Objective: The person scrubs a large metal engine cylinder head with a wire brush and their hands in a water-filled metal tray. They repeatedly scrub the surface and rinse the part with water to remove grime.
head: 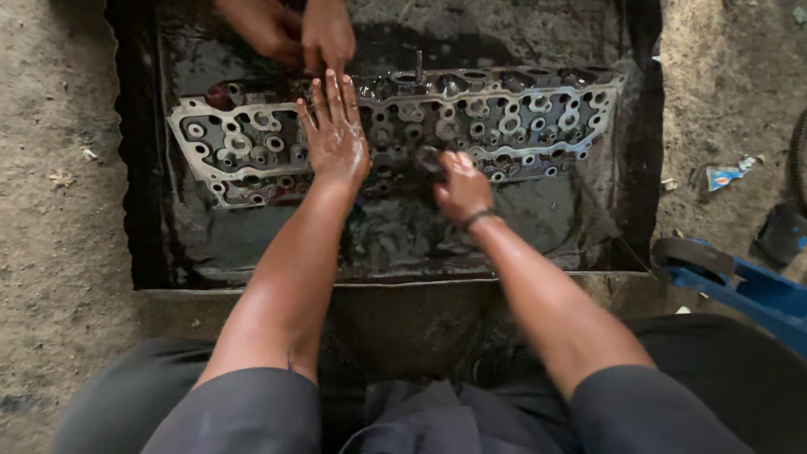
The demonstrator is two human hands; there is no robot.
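Note:
A long metal cylinder head (521,118) with many round ports lies in a shallow black tray (643,151) of dark oily liquid. My left hand (334,134) rests flat on the head's middle, fingers spread. My right hand (458,187) is closed around a small dark wet object (430,160), pressed against the head's near edge; what it is I cannot tell. Both hands and forearms are wet and shiny.
Another person's two hands (294,32) reach in from the far side and touch the head's far edge. A thin upright stud (419,65) stands on that edge. Dirt ground surrounds the tray. A blue metal thing (740,290) and a scrap wrapper (727,175) lie to the right.

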